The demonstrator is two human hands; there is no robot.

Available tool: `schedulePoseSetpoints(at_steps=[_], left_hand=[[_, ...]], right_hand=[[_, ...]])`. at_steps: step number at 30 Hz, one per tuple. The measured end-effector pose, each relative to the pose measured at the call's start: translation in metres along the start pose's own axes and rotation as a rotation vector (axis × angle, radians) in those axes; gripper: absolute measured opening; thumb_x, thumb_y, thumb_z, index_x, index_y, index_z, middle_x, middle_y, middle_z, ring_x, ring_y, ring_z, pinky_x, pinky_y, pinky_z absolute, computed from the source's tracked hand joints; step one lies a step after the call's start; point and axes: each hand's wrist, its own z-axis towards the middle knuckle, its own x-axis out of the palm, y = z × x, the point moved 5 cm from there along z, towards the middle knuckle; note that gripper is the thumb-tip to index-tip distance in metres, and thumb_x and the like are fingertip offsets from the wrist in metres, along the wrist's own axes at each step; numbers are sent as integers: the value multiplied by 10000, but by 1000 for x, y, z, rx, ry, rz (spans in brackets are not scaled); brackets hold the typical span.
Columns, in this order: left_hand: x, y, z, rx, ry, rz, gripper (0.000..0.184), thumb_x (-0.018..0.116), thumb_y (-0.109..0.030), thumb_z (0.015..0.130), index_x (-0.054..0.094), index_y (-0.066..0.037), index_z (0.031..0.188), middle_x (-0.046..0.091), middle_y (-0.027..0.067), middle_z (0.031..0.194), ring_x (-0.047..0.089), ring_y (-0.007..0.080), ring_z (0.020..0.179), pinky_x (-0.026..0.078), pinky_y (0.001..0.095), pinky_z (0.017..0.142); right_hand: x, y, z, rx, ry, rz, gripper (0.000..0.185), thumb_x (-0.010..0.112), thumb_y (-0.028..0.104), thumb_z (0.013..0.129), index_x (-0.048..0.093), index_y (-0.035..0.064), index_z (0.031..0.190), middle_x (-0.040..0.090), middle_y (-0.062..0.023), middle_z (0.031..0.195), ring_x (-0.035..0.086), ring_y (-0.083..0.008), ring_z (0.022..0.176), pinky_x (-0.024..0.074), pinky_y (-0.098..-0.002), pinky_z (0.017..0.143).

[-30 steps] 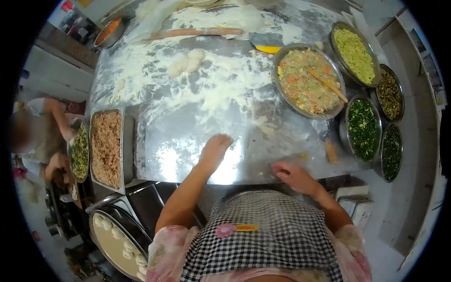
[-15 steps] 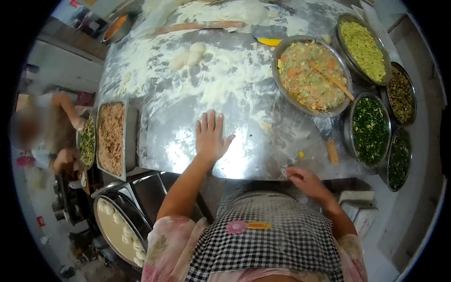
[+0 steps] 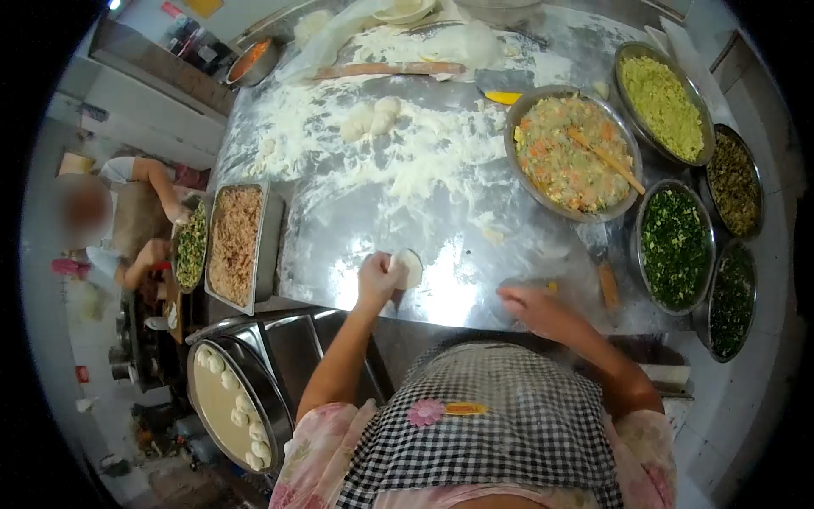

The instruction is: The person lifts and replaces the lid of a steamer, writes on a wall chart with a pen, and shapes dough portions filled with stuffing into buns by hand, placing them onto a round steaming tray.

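Observation:
At the near side of the floury metal table (image 3: 339, 229), my left hand (image 3: 376, 280) pinches the edge of a small flat round of dough (image 3: 410, 268). My right hand (image 3: 538, 309) hovers by the front edge, its fingers curled together and nothing visible in them. Just beyond it lies a wooden-handled scraper (image 3: 608, 284) with a flour-dusted blade. A few pale dough pieces (image 3: 370, 120) sit in flour farther back. To the right stands a large bowl of carrot-flecked filling (image 3: 570, 144), with a wooden stick (image 3: 605, 159) resting in it.
Bowls of yellow-green filling (image 3: 664, 102), chopped greens (image 3: 676, 246) and other fillings line the right side. A rolling pin (image 3: 390, 69) lies at the back. Left are a tray of brown filling (image 3: 236, 242), a round pan (image 3: 222, 403) with several dough balls, and another person (image 3: 140, 212).
My left hand, flat and spread on the table before, has drawn back and now holds the dough round. My right hand has shifted slightly left and its fingers are closer together. The view has shifted.

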Motion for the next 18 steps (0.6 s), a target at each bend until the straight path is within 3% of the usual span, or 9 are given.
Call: schedulePoseSetpoints(at_steps=[1, 5, 7, 9, 11, 13, 15, 17, 18], left_hand=[[11, 4, -4, -214, 90, -346, 291, 670, -284, 770, 551, -28, 839, 595, 76, 807, 598, 208, 748, 477, 318, 629], [22, -64, -3, -335, 264, -1117, 296, 531, -146, 862, 466, -10, 1116, 561, 105, 1050, 587, 215, 934, 509, 314, 753], [8, -103, 0, -284, 304, -1305, 413, 488, 26, 846, 394, 38, 1248, 556, 142, 1080, 588, 193, 955, 537, 275, 721], [-2, -128, 1, -277, 274, -1707, 413, 487, 14, 854, 417, 44, 1260, 571, 144, 1082, 576, 190, 989, 531, 270, 743], [-18, -125, 17, -287, 247, -1479, 365, 476, 12, 862, 458, 46, 1225, 576, 151, 1085, 579, 194, 987, 517, 281, 781], [-31, -106, 33, -185, 149, -1201, 316, 467, -10, 881, 479, 45, 1192, 577, 161, 1090, 581, 214, 986, 495, 314, 848], [-31, -81, 47, -181, 103, -1222, 301, 464, -11, 882, 483, 48, 1176, 574, 163, 1094, 581, 220, 987, 493, 322, 854], [-22, -76, 51, -225, 137, -1229, 284, 458, -17, 887, 483, 55, 1161, 565, 165, 1114, 574, 228, 1005, 484, 332, 872], [-14, -81, 48, -245, 192, -1237, 284, 457, -21, 890, 482, 55, 1163, 562, 165, 1121, 571, 231, 1010, 482, 334, 877]], right_hand=[[3, 9, 12, -32, 31, -77, 372, 520, 232, 889, 526, 4, 1183, 536, -200, 1179, 519, -316, 1093, 410, -400, 923], [-31, 142, 42, -423, -306, -504, 556, 624, 270, 813, 448, 13, 1273, 321, -212, 1393, 345, -388, 1265, 307, -448, 1036], [-55, 216, 28, -788, -451, -414, 628, 638, 292, 795, 402, 16, 1307, 267, -216, 1422, 294, -399, 1298, 284, -472, 1049], [-59, 241, 8, -1190, -563, -219, 621, 650, 267, 765, 419, -9, 1271, 285, -256, 1400, 263, -438, 1304, 262, -509, 1051], [-39, 217, 42, -1035, -508, -419, 566, 625, 258, 780, 445, -21, 1238, 297, -272, 1388, 283, -449, 1290, 260, -523, 1045], [-6, 111, 100, -433, -382, -948, 516, 569, 261, 823, 443, -11, 1242, 347, -259, 1360, 329, -430, 1270, 257, -525, 1041], [-18, 74, 106, -151, -415, -1118, 475, 534, 265, 853, 455, 0, 1238, 420, -239, 1308, 389, -384, 1233, 290, -504, 1019], [-24, 72, 94, -25, -541, -889, 421, 526, 258, 868, 495, 2, 1201, 480, -226, 1254, 467, -330, 1175, 366, -463, 973], [-26, 69, 93, 69, -502, -446, 411, 541, 263, 867, 511, -10, 1173, 505, -227, 1210, 496, -300, 1139, 400, -421, 936]])
